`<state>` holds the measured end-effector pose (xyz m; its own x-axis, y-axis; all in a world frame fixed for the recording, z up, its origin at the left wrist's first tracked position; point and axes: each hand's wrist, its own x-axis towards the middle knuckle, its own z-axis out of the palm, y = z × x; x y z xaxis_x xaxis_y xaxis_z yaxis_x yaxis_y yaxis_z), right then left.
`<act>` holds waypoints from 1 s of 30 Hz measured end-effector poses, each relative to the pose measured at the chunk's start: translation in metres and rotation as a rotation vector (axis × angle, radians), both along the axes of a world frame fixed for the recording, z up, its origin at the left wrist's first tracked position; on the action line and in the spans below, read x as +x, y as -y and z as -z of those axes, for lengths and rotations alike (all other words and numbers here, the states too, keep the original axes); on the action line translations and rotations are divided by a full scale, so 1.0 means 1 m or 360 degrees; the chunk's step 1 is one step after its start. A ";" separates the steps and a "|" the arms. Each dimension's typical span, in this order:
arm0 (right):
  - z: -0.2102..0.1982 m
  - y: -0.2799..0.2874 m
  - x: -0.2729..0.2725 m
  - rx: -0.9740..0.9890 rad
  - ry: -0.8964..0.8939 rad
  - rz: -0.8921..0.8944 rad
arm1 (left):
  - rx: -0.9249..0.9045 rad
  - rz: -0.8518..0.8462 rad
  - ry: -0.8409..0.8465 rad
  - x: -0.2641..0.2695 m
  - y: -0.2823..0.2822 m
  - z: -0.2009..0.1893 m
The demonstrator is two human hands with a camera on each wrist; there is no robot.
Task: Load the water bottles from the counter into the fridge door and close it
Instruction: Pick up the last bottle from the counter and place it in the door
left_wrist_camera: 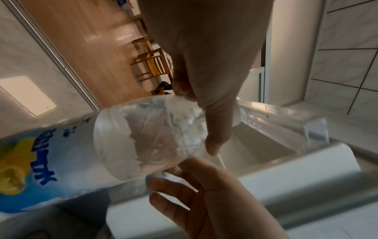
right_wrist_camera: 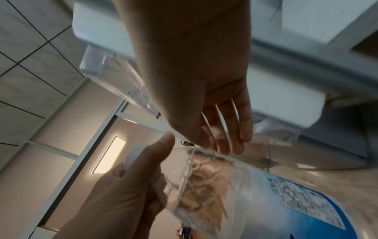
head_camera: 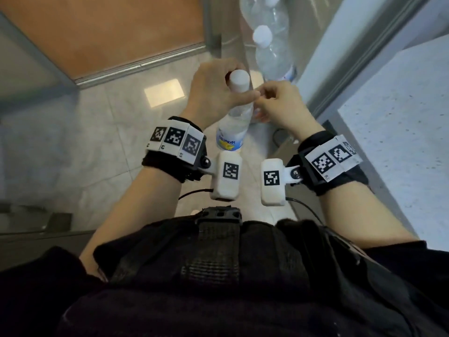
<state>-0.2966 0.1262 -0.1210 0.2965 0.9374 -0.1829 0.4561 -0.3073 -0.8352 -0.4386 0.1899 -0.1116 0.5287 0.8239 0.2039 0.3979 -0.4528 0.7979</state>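
My left hand [head_camera: 213, 91] grips the clear plastic water bottle with the white cap and blue-and-yellow label [head_camera: 234, 127] by its neck, fingers and thumb curled just under the cap. The bottle hangs in front of my waist, tilted, with its base toward me and not yet in any shelf. My right hand [head_camera: 279, 105] is beside the bottle's shoulder; in the right wrist view its fingers [right_wrist_camera: 231, 127] are straight and slightly spread, the tips at or just off the plastic, holding nothing. Whether they actually touch I cannot tell.

I judge the job partly done. Two more clear white-capped bottles [head_camera: 269, 45] already stand in the transparent fridge door shelf [left_wrist_camera: 286, 116] ahead of my hands, so this one is at least the third. The grey speckled counter [head_camera: 401, 117] lies to my right, and the part I can see carries no bottles, though much of it is out of view. Left to do: seat this bottle, fetch any others, and shut the door.

Around me are pale floor tiles [head_camera: 85, 142] and an orange-brown wooden floor [head_camera: 109, 27] beyond a metal threshold. The loaded bottles fill the near end of the shelf, so I must aim for a free gap beside them and clear the shelf rail. My right hand is close to the lowering path and could get in the way.
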 end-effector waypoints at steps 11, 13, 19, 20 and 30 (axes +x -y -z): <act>-0.013 -0.146 -0.086 0.0263 -0.0049 -0.0102 | 0.0132 -0.0327 0.0112 -0.091 -0.134 -0.011; -0.013 -0.171 -0.089 0.0317 -0.0059 -0.0057 | 0.0161 -0.0374 0.0101 -0.093 -0.160 -0.009; -0.005 -0.256 -0.079 0.0431 -0.0060 0.0083 | 0.0137 -0.0354 0.0102 -0.075 -0.246 -0.006; -0.004 -0.270 -0.076 0.0417 -0.0044 0.0093 | 0.0121 -0.0362 0.0108 -0.070 -0.262 -0.004; -0.014 -0.367 -0.030 0.0312 0.0024 0.0459 | 0.0314 -0.0140 0.0288 -0.008 -0.382 -0.022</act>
<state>-0.3270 0.4928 -0.1073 0.5554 0.8316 -0.0012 0.3869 -0.2598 -0.8848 -0.4469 0.5723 -0.0897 0.3972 0.8003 0.4492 0.3019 -0.5762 0.7595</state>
